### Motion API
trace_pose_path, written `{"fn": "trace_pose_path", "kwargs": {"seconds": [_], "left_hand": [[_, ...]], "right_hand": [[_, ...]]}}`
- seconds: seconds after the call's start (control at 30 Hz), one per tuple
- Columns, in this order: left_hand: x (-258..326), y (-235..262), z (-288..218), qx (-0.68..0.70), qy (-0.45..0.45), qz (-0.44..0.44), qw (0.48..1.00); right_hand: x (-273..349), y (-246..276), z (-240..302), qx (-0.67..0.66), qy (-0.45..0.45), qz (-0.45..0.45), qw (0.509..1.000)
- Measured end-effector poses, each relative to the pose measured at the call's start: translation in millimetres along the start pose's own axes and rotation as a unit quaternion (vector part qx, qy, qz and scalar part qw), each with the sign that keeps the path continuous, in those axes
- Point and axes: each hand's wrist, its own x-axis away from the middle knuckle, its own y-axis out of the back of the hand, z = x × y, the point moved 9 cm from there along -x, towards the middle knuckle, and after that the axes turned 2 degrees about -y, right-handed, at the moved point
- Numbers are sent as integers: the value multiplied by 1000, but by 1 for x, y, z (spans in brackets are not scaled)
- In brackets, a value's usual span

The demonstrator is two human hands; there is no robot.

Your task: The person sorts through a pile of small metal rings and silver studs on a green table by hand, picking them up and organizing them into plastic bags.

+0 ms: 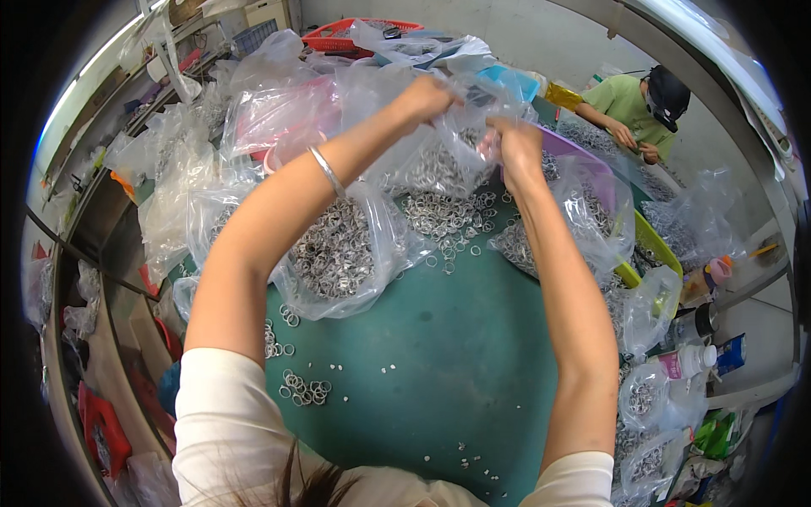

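Note:
Both of my arms reach to the far side of the green table. My left hand (pixel 427 97) pinches the upper edge of a see-through plastic bag (pixel 460 148). My right hand (pixel 517 142) grips the same bag on its right side, fingers curled in. Silvery metal rings fill the bag's lower part. Just below it, a loose heap of rings (pixel 448 215) spreads on the tabletop. Under my left forearm stands an opened plastic bag of rings (pixel 334 253), its rim folded outward. Part of its far side is hidden by my arm.
Small ring piles (pixel 304 389) and white bits lie on the green table (pixel 439 338). To the right are a purple basin (pixel 583 160), a yellow-green basin (pixel 655 241), bagged rings and bottles. A red basket (pixel 359 35) stands behind. Another person (pixel 638 110) works at the far right.

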Motion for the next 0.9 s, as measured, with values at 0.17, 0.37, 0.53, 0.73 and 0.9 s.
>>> {"fn": "trace_pose_path", "kwargs": {"seconds": [0.17,0.37,0.53,0.73,0.9], "left_hand": [[22,-17,-38,60,-62,181,980],[21,-8,-16,-59,-23,150,987],[12,13,13,7,-4,15,1000],[-1,8,13,208,-13,-68,976],[-21,22,-13,336,-84,-134,928]], "right_hand": [[-2,-48,34,-42,65,76,994],[-20,-48,9,219,191,68,955],[17,-59,22,369,200,5,908],[-9,-15,-24,73,112,27,991],[27,62,-81,28,142,-199,969]]}}
